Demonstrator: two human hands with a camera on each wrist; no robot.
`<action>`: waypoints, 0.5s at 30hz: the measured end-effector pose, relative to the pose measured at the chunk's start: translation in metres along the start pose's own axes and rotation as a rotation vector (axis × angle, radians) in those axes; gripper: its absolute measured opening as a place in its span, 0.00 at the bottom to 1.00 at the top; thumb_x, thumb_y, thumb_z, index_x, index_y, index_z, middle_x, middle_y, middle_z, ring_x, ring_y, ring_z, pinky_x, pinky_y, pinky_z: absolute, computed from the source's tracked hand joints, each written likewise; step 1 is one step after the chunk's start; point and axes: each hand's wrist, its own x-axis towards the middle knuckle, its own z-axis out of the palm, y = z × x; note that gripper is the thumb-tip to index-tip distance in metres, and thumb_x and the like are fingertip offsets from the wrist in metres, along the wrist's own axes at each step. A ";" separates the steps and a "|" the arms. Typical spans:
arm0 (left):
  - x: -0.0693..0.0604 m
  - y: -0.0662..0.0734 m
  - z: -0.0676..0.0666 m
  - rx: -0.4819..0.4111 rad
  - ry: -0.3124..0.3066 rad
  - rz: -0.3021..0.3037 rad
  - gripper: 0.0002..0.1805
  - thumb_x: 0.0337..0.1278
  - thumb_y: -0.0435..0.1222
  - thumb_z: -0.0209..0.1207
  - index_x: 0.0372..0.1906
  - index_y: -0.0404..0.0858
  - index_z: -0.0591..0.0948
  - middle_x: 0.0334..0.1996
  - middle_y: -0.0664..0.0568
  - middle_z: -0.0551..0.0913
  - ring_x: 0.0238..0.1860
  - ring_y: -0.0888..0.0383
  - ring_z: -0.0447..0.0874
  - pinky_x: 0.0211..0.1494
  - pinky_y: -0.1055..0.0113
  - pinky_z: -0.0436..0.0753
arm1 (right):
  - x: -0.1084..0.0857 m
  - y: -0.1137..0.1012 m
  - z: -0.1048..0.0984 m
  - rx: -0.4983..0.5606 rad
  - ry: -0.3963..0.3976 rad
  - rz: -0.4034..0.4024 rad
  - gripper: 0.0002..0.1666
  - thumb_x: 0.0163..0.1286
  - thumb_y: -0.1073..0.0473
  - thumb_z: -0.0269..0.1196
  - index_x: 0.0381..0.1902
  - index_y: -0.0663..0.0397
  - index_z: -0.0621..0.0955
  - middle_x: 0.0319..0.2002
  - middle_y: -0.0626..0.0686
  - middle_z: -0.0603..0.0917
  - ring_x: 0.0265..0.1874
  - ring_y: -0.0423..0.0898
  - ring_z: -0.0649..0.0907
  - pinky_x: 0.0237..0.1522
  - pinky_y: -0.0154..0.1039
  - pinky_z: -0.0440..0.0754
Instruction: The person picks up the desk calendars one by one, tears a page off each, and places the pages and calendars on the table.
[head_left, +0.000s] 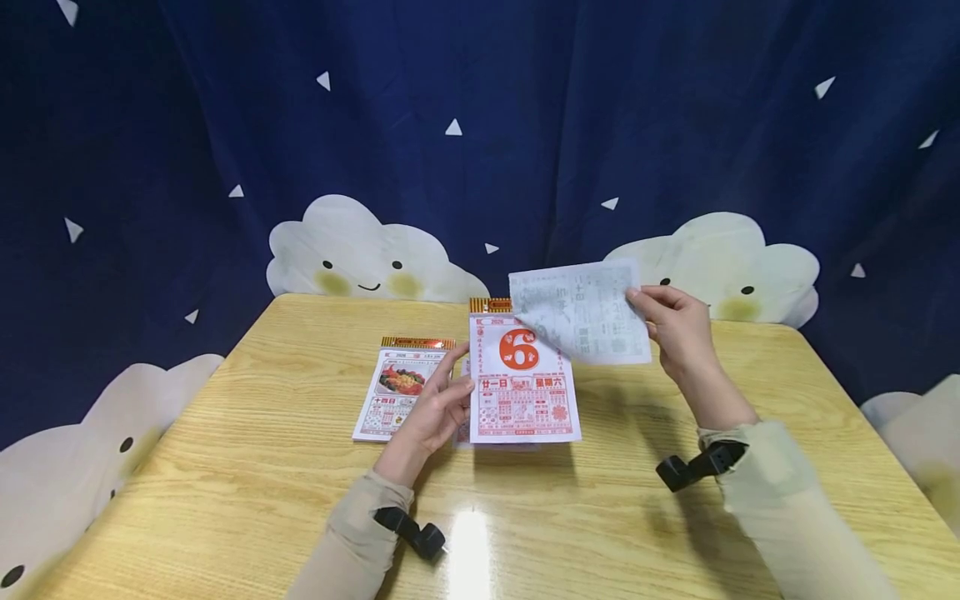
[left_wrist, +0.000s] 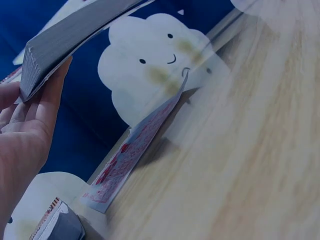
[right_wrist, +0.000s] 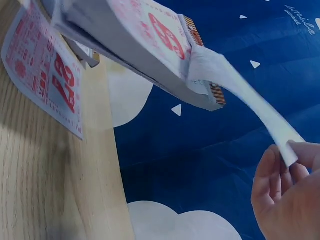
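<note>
A thick tear-off calendar (head_left: 522,408) with a big red 6 is held up off the table, its banded header at the top. My left hand (head_left: 431,415) grips its left edge; in the left wrist view the thumb (left_wrist: 8,94) lies on one side and the fingers behind. The top sheet (head_left: 588,312) is lifted and folded back toward the upper right, its pale back showing. Its outer corner is pinched by my right hand (head_left: 678,332). The right wrist view shows that sheet (right_wrist: 260,110) still meeting the pad near the header; how much is attached is unclear.
Another calendar (head_left: 390,408) with a food picture lies on the wooden table (head_left: 262,467), left of my left hand. A loose red-printed sheet (right_wrist: 42,70) rests on the table below the held calendar. Behind the table hangs a blue curtain (head_left: 525,125) with clouds.
</note>
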 end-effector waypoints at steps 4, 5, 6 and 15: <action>-0.001 -0.001 -0.001 -0.003 0.001 0.000 0.34 0.58 0.22 0.40 0.69 0.40 0.48 0.40 0.49 0.83 0.34 0.57 0.83 0.40 0.65 0.83 | 0.001 0.002 -0.004 -0.006 -0.012 0.012 0.06 0.55 0.56 0.67 0.29 0.50 0.81 0.33 0.47 0.78 0.26 0.36 0.81 0.27 0.25 0.80; -0.001 -0.001 -0.001 -0.004 0.001 0.000 0.34 0.58 0.22 0.40 0.69 0.40 0.48 0.40 0.49 0.83 0.34 0.57 0.84 0.40 0.65 0.83 | 0.001 0.002 -0.005 -0.008 -0.014 0.013 0.06 0.55 0.56 0.67 0.29 0.50 0.81 0.32 0.47 0.78 0.27 0.36 0.81 0.27 0.25 0.80; -0.001 -0.001 -0.001 -0.003 0.001 0.002 0.34 0.58 0.22 0.40 0.69 0.40 0.48 0.40 0.49 0.83 0.33 0.57 0.84 0.40 0.65 0.83 | 0.001 0.003 -0.006 -0.019 -0.012 0.015 0.05 0.55 0.56 0.67 0.29 0.49 0.82 0.32 0.46 0.78 0.27 0.36 0.81 0.27 0.26 0.80; -0.002 -0.001 -0.003 0.013 0.016 -0.008 0.34 0.58 0.22 0.40 0.69 0.39 0.47 0.38 0.50 0.84 0.32 0.58 0.83 0.38 0.67 0.83 | 0.003 0.003 -0.014 0.031 0.004 0.028 0.05 0.54 0.57 0.67 0.29 0.49 0.82 0.30 0.45 0.80 0.26 0.36 0.81 0.27 0.25 0.80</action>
